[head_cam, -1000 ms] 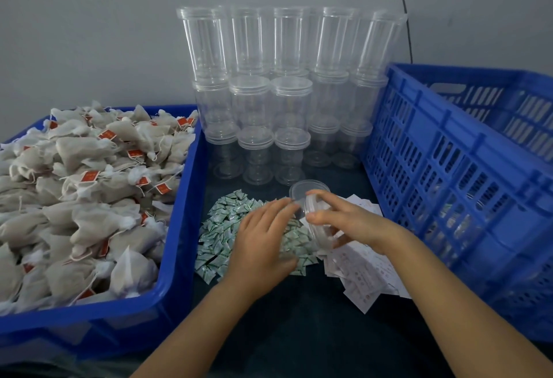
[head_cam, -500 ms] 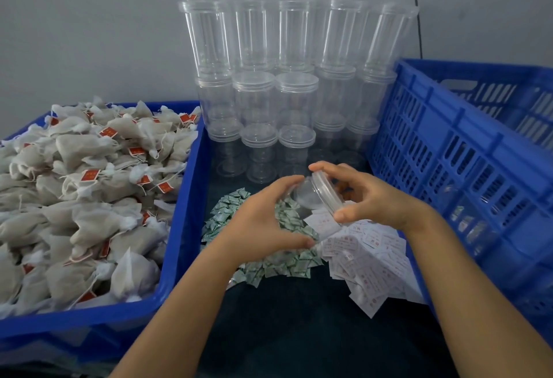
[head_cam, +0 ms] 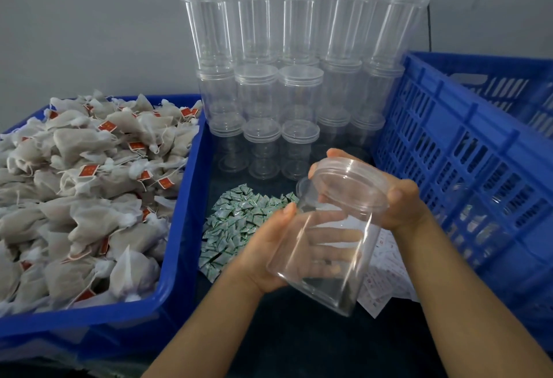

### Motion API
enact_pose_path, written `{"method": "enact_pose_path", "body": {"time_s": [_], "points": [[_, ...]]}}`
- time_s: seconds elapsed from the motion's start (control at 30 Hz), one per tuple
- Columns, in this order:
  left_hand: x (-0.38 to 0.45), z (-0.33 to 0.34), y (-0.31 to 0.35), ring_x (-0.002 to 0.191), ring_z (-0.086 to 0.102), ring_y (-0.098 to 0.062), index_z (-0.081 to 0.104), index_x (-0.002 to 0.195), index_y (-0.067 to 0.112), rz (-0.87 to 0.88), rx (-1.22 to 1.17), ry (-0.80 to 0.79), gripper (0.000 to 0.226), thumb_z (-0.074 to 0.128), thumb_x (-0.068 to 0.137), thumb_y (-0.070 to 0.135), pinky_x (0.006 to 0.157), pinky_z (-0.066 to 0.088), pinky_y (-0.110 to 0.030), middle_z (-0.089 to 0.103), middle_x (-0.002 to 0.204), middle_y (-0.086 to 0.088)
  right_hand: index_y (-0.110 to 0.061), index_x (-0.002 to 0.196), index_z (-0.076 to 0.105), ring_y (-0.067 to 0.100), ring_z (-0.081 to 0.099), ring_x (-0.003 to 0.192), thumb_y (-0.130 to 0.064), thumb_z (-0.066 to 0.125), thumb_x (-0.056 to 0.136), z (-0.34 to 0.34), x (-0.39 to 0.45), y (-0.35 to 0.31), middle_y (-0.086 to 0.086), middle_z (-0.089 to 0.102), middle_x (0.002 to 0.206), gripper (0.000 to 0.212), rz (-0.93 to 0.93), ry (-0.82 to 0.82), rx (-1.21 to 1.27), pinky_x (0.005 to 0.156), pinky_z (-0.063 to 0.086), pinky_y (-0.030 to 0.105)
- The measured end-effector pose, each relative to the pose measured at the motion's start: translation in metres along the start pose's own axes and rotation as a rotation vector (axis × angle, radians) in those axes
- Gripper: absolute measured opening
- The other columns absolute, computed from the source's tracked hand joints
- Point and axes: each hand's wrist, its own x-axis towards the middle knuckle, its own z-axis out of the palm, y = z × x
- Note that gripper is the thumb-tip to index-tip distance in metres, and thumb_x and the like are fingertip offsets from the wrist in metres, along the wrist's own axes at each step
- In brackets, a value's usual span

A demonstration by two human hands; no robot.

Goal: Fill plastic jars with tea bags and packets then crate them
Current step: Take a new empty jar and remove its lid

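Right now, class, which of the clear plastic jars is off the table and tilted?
The jar held in both hands: left hand grips its body, right hand its lid. The stacked jars behind stand upright.

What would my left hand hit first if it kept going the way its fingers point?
The left hand already has its fingers against the clear jar. Beyond the jar, probably the blue crate on the right, though depth is unclear.

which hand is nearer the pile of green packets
Left. The left hand, holding the jar, sits right at the edge of the green packets. The right hand, gripping the lid, is farther right, beyond the jar.
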Motion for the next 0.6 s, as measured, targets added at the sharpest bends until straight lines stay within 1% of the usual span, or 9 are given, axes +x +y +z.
{"method": "enact_pose_path", "body": {"time_s": [0.1,0.17,0.23,0.27,0.3,0.37,0.43,0.47,0.6], "points": [[-0.003,0.006,0.006,0.098,0.066,-0.024,0.045,0.134,0.005,0.150,0.158,0.137,0.098,0.082,0.057,0.054,0.080,0.056,-0.034,0.064,0.115,-0.010,-0.023,0.136,0.062,0.020,0.056,0.128,-0.026,0.086,0.065,-0.007,-0.004,0.004,0.004,0.059,0.140,0.075,0.004,0.151,0.073,0.112,0.042,0.044],[-0.006,0.005,0.012,0.104,0.062,-0.012,0.045,0.135,0.019,0.299,0.602,0.403,0.091,0.084,0.058,0.046,0.082,0.052,-0.023,0.063,0.116,0.008,-0.018,0.149,0.045,0.006,0.053,0.131,-0.012,0.066,0.084,-0.009,-0.004,-0.002,-0.002,0.049,0.148,0.069,0.131,0.404,-0.142,0.112,0.043,0.042],[-0.008,0.003,0.013,0.116,0.047,-0.004,0.036,0.141,0.027,0.412,1.249,0.772,0.094,0.082,0.061,0.046,0.095,0.041,-0.020,0.050,0.127,0.016,-0.023,0.153,0.035,0.002,0.062,0.115,-0.041,0.062,0.095,-0.010,0.001,-0.003,-0.004,0.051,0.143,0.067,0.212,0.582,-0.239,0.089,0.058,0.034],[-0.007,0.002,0.012,0.118,0.040,-0.006,0.035,0.144,0.021,0.484,1.560,0.896,0.096,0.080,0.063,0.048,0.098,0.035,-0.023,0.045,0.131,0.011,-0.028,0.151,0.037,0.009,0.068,0.105,-0.065,0.063,0.084,-0.007,0.003,-0.003,0.000,0.055,0.139,0.081,0.280,0.632,-0.234,0.076,0.061,0.031],[-0.006,0.002,0.010,0.118,0.040,-0.013,0.038,0.143,0.015,0.561,1.798,0.949,0.095,0.079,0.063,0.047,0.098,0.035,-0.028,0.046,0.133,0.002,-0.035,0.146,0.043,0.015,0.072,0.094,-0.081,0.058,0.069,-0.001,0.005,-0.004,0.000,0.059,0.132,0.090,0.358,0.625,-0.252,0.067,0.061,0.029],[0.000,0.000,0.003,0.115,0.049,-0.027,0.048,0.135,0.006,0.660,2.063,0.938,0.089,0.082,0.060,0.040,0.094,0.043,-0.039,0.054,0.128,-0.010,-0.054,0.120,0.056,0.018,0.076,0.079,-0.096,0.049,0.058,0.008,0.009,-0.002,-0.008,0.064,0.118,0.075,0.440,0.551,-0.421,0.060,0.058,0.025],[0.003,-0.003,-0.003,0.114,0.055,-0.033,0.052,0.132,0.003,0.664,2.119,0.896,0.087,0.085,0.057,0.032,0.093,0.047,-0.044,0.056,0.125,-0.013,-0.067,0.098,0.060,0.012,0.073,0.065,-0.095,0.045,0.064,0.015,0.015,-0.002,-0.016,0.064,0.110,0.047,0.439,0.537,-0.552,0.055,0.054,0.021],[0.003,-0.005,-0.005,0.114,0.056,-0.032,0.051,0.133,0.003,0.646,2.092,0.874,0.087,0.085,0.058,0.033,0.091,0.048,-0.042,0.055,0.126,-0.013,-0.066,0.102,0.061,0.009,0.069,0.059,-0.090,0.045,0.066,0.015,0.017,0.000,-0.017,0.063,0.107,0.046,0.423,0.551,-0.604,0.054,0.052,0.020],[-0.001,-0.006,-0.004,0.117,0.044,-0.004,0.034,0.145,0.020,0.466,1.673,0.803,0.096,0.077,0.064,0.050,0.087,0.038,-0.019,0.041,0.135,0.009,-0.039,0.144,0.049,-0.004,0.055,0.086,-0.077,0.055,0.064,0.010,0.014,0.005,-0.012,0.062,0.127,0.088,0.341,0.515,-0.666,0.072,0.042,0.018]]}}
